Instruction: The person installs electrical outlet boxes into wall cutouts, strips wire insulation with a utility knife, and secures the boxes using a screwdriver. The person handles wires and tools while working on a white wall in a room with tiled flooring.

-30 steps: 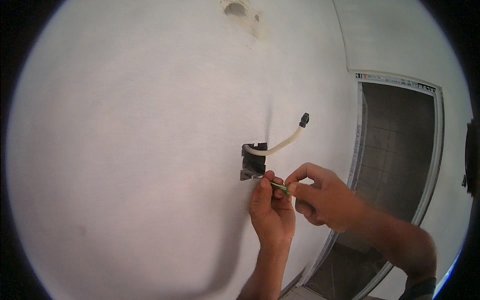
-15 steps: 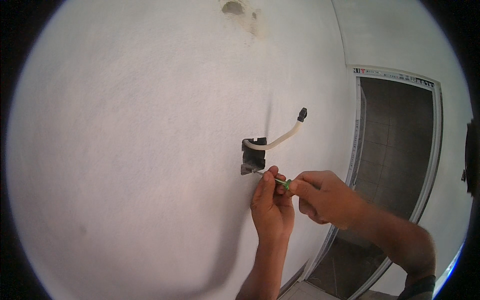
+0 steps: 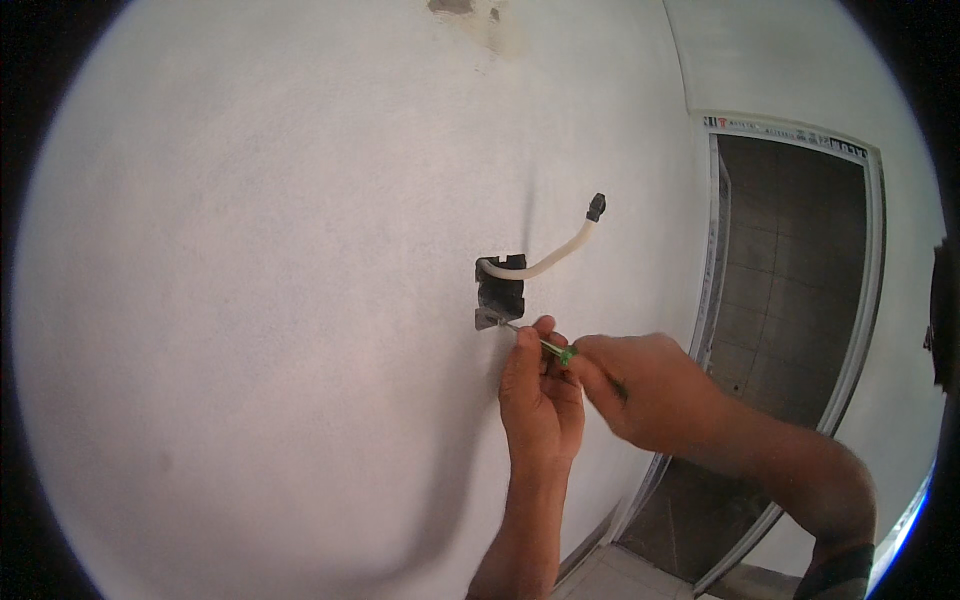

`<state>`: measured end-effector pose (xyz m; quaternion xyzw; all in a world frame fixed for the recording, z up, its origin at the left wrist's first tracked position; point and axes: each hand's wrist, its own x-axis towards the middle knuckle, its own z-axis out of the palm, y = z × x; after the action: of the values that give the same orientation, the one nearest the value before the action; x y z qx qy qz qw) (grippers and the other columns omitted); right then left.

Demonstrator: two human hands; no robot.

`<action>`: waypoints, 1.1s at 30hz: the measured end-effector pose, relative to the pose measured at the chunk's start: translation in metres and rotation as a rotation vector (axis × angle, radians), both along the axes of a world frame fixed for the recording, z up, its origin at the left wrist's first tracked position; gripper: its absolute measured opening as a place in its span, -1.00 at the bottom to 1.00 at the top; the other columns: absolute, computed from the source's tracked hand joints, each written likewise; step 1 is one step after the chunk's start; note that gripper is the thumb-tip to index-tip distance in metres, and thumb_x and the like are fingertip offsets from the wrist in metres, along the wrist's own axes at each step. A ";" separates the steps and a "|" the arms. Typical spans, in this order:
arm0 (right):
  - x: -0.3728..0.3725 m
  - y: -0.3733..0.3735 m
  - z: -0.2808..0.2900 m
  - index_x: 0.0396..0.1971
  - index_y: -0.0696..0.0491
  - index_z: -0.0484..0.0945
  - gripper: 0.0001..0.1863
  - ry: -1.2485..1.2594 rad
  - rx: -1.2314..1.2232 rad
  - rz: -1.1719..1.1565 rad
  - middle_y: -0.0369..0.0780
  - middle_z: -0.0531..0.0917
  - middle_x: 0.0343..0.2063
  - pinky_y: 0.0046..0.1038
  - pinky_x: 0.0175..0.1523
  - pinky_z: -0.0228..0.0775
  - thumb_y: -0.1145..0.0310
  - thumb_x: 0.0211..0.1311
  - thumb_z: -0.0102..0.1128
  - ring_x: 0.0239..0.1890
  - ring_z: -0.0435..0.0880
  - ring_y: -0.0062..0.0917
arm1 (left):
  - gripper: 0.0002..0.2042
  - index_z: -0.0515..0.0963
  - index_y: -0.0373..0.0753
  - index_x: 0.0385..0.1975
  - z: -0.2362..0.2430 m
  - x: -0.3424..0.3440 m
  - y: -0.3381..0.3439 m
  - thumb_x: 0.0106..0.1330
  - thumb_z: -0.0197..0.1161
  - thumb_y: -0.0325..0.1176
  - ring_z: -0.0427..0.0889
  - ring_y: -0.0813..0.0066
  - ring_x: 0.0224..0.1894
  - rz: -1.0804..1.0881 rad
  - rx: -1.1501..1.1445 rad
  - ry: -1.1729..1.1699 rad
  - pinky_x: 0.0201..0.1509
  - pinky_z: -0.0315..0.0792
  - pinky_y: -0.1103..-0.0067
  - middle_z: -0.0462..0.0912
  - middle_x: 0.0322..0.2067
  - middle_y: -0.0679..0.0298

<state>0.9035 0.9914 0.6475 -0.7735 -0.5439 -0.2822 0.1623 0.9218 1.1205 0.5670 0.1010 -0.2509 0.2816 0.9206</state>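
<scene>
A black electrical wall box (image 3: 500, 292) is recessed in the white wall. Out of its top a cream cable (image 3: 553, 260) curves toward the right, its end wrapped in black. At the box's bottom edge sits the tip of a screwdriver (image 3: 567, 357) with a green handle. My right hand (image 3: 655, 390) is closed round that handle, with the back of the hand showing. Just below the box, my left hand (image 3: 541, 400) pinches the thin shaft near the tip, thumb in front. Whether a screw lies under the tip is too small to tell.
A door opening with a taped metal frame (image 3: 850, 350) stands to the right, beyond my right forearm. Higher on the wall is a rough patch with a hole (image 3: 450, 6). Pale floor tiles (image 3: 625, 572) show at the bottom.
My right hand has rotated on the handle, so more of its back shows. The left hand keeps its pinch at the shaft. The whole view has shifted slightly, setting the box higher in the picture.
</scene>
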 end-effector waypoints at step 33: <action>0.009 -0.005 -0.008 0.00 0.15 0.56 -0.73 -0.223 0.281 0.108 -0.07 0.62 -0.46 -0.32 -0.31 0.53 0.32 0.43 0.21 -0.50 0.62 -0.42 | -0.85 0.60 -0.31 -0.13 0.001 -0.001 0.003 0.48 0.27 -0.35 0.58 0.63 -0.30 0.021 0.090 -0.003 -0.12 0.52 0.67 0.67 -0.36 0.30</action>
<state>0.9124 0.9862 0.6396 -0.6768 -0.5547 -0.4299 0.2224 0.9205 1.1239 0.5684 0.1447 -0.2637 0.2799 0.9117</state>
